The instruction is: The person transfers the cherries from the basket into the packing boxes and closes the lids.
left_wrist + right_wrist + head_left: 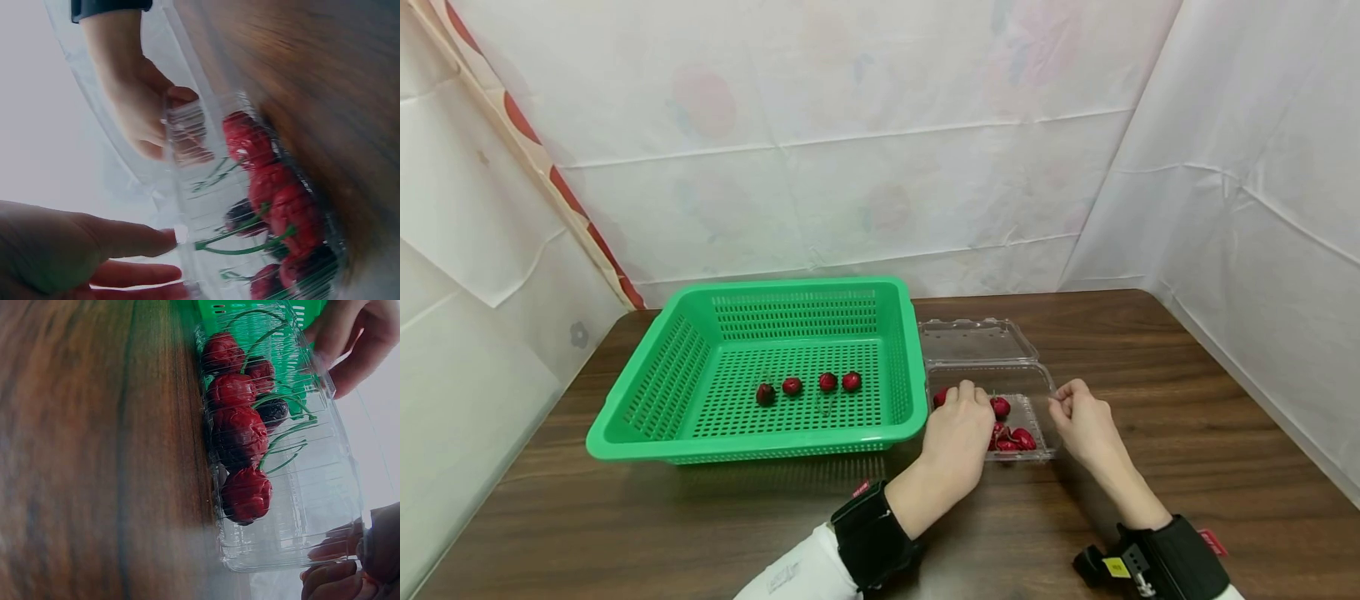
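In the head view a clear plastic clamshell box (pixel 1047 417) lies with its lid (pixel 977 342) folded back. Several dark red cherries (pixel 1022 439), some with green stems, are inside. My right hand (pixel 1081 417) pinches the box's right rim between thumb and fingers. Over the left part of the box is my left hand (pixel 958 429), covering some cherries. The left wrist view shows the left thumb and fingers (pixel 140 240) fairly straight, their tips at the rim, with no cherry seen between them. Wrinkled cherries (pixel 240 434) show through the clear wall in the right wrist view.
A green perforated basket (pixel 760 446) stands left of the box, close beside it. Several cherries (pixel 827 382) lie in a loose row on its floor. Both rest on a dark wooden table (pixel 1187 417), with white sheeting (pixel 850 167) hanging behind and at the sides.
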Demonstrator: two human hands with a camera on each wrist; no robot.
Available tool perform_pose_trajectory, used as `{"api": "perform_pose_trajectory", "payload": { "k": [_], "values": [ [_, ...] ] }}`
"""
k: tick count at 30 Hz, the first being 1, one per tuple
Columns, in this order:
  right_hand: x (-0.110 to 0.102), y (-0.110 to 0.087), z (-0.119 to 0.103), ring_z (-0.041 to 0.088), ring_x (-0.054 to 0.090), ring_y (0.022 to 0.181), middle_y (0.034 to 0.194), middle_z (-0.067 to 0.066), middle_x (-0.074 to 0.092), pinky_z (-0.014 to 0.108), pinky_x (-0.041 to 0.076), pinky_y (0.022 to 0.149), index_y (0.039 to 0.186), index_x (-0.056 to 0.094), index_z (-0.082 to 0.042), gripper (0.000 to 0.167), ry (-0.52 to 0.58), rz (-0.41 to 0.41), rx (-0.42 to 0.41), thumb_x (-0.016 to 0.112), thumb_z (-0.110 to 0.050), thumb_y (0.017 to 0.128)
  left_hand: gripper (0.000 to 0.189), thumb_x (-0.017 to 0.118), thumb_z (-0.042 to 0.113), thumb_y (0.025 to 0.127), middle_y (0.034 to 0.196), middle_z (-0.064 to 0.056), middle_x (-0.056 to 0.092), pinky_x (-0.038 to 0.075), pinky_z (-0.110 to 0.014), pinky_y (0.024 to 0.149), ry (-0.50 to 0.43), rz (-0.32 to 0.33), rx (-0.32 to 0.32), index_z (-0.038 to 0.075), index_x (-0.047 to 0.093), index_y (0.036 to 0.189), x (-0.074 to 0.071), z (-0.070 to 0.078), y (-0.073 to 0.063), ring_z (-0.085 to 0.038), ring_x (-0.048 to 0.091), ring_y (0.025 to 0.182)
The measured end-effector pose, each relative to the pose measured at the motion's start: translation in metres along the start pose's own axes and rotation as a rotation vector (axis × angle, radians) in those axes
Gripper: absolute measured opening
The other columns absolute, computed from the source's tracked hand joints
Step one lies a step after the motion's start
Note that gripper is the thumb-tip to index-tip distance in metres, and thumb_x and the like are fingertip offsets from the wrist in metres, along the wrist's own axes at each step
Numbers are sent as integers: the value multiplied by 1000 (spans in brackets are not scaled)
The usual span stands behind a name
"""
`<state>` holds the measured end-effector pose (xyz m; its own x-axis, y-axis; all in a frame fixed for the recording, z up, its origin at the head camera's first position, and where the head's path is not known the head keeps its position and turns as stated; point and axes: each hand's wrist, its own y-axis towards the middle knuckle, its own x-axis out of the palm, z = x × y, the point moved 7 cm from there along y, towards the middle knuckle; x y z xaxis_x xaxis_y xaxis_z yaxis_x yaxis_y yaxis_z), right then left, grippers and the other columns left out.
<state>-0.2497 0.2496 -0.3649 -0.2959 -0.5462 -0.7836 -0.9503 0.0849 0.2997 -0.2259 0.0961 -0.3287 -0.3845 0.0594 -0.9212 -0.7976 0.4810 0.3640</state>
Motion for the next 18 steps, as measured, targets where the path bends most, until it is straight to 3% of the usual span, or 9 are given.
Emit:
{"api": "perform_pose_trajectory", "payload": {
  "k": [6,11,18],
  "values": [
    [0,1,-1,14,42,50,61,4,46,30,36,47,86,47,5,10,4,-3,-2,50,-4,85,30,70,23,76,81,-3,53,44,-18,53,-49,23,33,6,59,98,-18,-4,-6,-12,50,71],
    [0,0,-1,14,42,50,61,3,45,30,36,47,86,47,5,10,2,-5,3,51,-4,85,31,67,27,79,85,-3,57,47,-19,57,-199,21,53,5,59,100,-30,-11,-13,-12,55,75],
    [0,-1,0,14,42,50,60,3,46,30,36,47,87,48,5,11,-3,-9,9,51,-5,86,26,65,23,81,88,-4,60,47,-20,57,-439,-67,64,5,61,100,-44,-26,-20,-12,58,75]
  ]
}}
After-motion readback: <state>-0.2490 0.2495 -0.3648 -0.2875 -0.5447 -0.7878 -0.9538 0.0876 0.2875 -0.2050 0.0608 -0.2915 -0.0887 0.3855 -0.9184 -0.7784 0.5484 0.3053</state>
